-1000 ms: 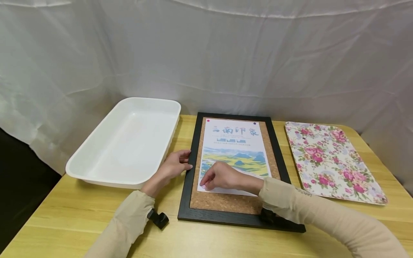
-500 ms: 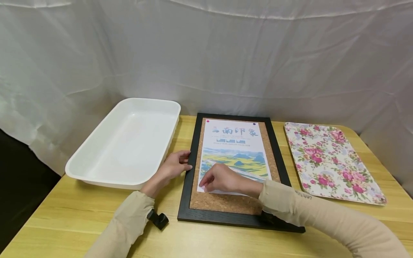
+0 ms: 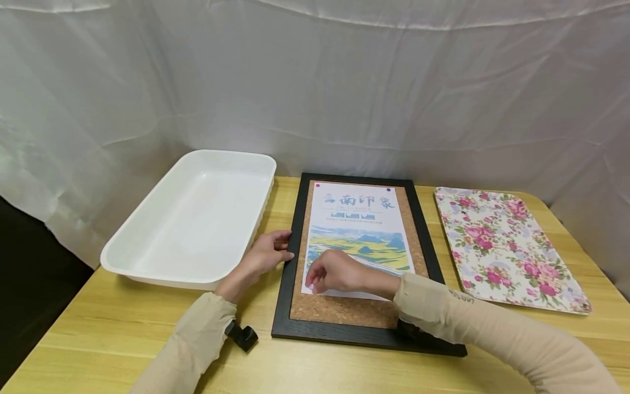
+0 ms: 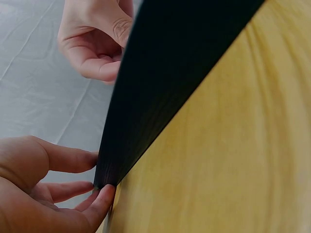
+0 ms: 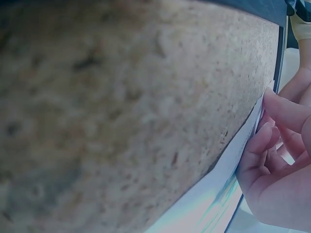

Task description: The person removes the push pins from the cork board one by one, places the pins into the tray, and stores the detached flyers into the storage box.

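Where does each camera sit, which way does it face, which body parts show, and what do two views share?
Head: worn on the head, looking forward and down at frame, paper, tub and tray; left hand, right hand and sleeves show.
Left wrist: worn there, looking along the frame; left hand near, right hand beyond.
Right wrist: worn there, looking across the cork; right hand close, part of the left arm beyond.
Head and left wrist share both hands and the frame.

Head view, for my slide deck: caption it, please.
Corkboard between white tub and flowered tray: left hand touching the black frame, right hand at the lower left corner of the poster.
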Motion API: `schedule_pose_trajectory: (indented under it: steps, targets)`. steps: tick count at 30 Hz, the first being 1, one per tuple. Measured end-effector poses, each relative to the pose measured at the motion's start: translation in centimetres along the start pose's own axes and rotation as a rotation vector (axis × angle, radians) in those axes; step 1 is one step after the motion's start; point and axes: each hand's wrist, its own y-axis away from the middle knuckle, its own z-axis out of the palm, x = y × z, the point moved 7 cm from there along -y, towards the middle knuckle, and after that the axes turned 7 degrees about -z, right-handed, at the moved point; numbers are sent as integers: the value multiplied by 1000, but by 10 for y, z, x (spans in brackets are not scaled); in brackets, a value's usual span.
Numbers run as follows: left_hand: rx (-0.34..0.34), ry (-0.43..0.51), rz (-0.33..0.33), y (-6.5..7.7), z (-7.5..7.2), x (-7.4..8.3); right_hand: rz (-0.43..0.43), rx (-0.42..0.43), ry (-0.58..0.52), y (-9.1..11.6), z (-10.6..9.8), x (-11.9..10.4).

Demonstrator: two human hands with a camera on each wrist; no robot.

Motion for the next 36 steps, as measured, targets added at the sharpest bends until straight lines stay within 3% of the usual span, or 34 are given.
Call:
schedule_pose_trajectory:
  steps: [36]
  targets:
    - [15, 3, -3, 0, 0, -2, 5, 10, 41, 1, 1, -4]
